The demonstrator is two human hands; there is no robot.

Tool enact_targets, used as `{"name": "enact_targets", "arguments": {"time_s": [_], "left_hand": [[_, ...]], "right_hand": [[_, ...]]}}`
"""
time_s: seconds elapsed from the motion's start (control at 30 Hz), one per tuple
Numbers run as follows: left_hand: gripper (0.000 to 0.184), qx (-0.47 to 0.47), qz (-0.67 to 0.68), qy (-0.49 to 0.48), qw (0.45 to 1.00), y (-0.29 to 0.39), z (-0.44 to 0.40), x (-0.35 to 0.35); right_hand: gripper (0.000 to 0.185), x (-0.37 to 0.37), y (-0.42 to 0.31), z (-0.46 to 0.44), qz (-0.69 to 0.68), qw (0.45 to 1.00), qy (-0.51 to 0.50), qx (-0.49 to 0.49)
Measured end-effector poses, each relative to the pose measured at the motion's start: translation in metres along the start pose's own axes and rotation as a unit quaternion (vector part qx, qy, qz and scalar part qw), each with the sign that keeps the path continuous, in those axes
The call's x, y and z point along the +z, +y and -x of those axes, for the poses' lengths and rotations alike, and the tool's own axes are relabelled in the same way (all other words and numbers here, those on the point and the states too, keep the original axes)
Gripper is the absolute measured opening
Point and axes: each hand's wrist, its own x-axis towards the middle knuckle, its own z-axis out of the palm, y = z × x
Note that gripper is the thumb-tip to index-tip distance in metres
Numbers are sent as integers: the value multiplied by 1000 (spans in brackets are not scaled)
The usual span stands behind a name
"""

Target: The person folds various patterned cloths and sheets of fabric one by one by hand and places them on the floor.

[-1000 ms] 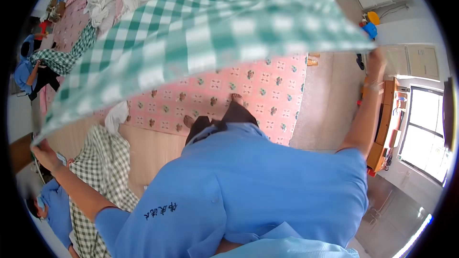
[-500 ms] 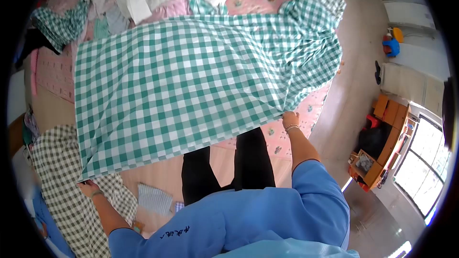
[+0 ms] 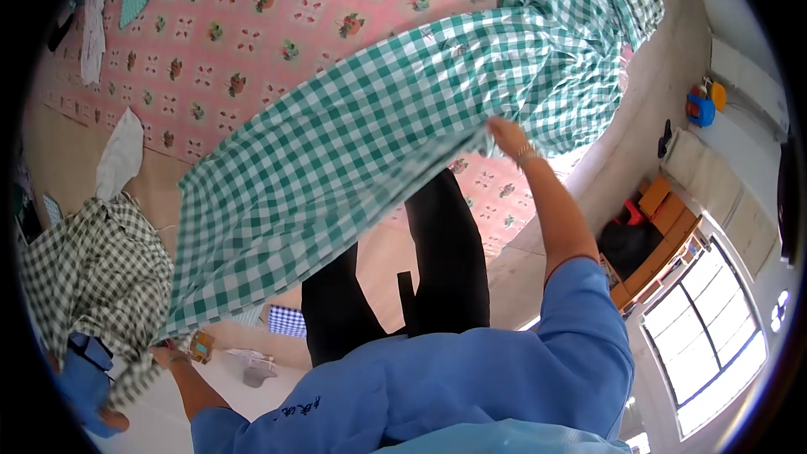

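Green-checked cloth [image 3: 353,134] in each grip [image 3: 508,138]

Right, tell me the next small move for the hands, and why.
Probably bring the right hand across toward the far side of the green checked cloth, folding it over: that hand grips the raised near edge, the left hand holds a near corner, and the far side appears to rest on the pink flowered mat.

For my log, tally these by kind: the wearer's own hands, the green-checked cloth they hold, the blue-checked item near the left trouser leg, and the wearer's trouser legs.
Left hand and right hand: 2
Green-checked cloth: 1
Blue-checked item: 1
Dark trouser legs: 2
Total: 6
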Motion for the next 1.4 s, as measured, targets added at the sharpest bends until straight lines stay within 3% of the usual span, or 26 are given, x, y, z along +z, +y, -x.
{"name": "enact_targets", "arguments": {"time_s": [0.07,0.13,0.3,0.5,0.57,0.6,0.63,0.67,0.7,0.73,0.8,0.83,0.87,0.9,0.93,1.0,1.07,1.2,1.3,1.37,1.4], "left_hand": [[46,-53,116,-62,990,-47,-47,0],[47,-69,110,-69,989,-75,-47,4],[48,-101,74,-77,989,-148,-53,45],[48,-41,31,-114,992,-158,-42,115],[49,21,17,-187,982,-173,-56,138],[47,31,17,-238,971,-182,-55,155],[46,43,18,-287,957,-184,-49,175],[40,38,47,-346,936,-179,-15,195],[36,33,73,-404,911,-168,49,208],[36,142,47,-556,818,-157,112,212],[36,151,10,-725,672,-163,217,234],[35,-95,189,-771,600,-144,304,201],[38,-122,25,-805,579,-148,353,200],[41,-127,-68,-832,536,-161,395,196],[41,-192,-70,-836,510,-172,429,180],[34,-349,54,-817,457,-187,469,168],[35,-369,151,-779,483,-163,460,154],[36,-282,308,-713,563,-80,348,104],[36,-207,382,-657,616,-42,248,26],[37,-176,403,-636,635,-34,203,-28],[37,-165,407,-632,639,-35,192,-54]], "right_hand": [[25,3,-13,-70,-20,997,-52,49],[33,16,-32,-142,92,984,-137,69],[33,122,-52,-263,205,974,-86,41],[29,182,-56,-315,261,955,-100,105],[27,177,-54,-299,281,958,-54,16],[27,166,-58,-284,286,957,-52,19],[25,154,-67,-260,313,942,62,-104],[23,141,-77,-238,332,900,175,-224],[21,130,-85,-216,331,913,124,-205],[18,121,-92,-190,328,924,72,-183],[14,114,-110,-119,219,961,28,-169],[15,104,-133,-78,124,974,23,-191],[14,91,-168,-31,100,969,47,-221],[14,79,-200,10,140,973,-71,-171],[15,71,-224,49,55,970,-42,-233],[18,37,-286,113,-17,962,-91,-257],[27,8,-330,157,5,952,-77,-298],[26,-30,-404,170,-13,928,28,-371],[24,-82,-486,197,-70,872,63,-480],[23,-104,-540,229,-107,792,133,-586],[23,-112,-562,249,-108,781,135,-600]]}}
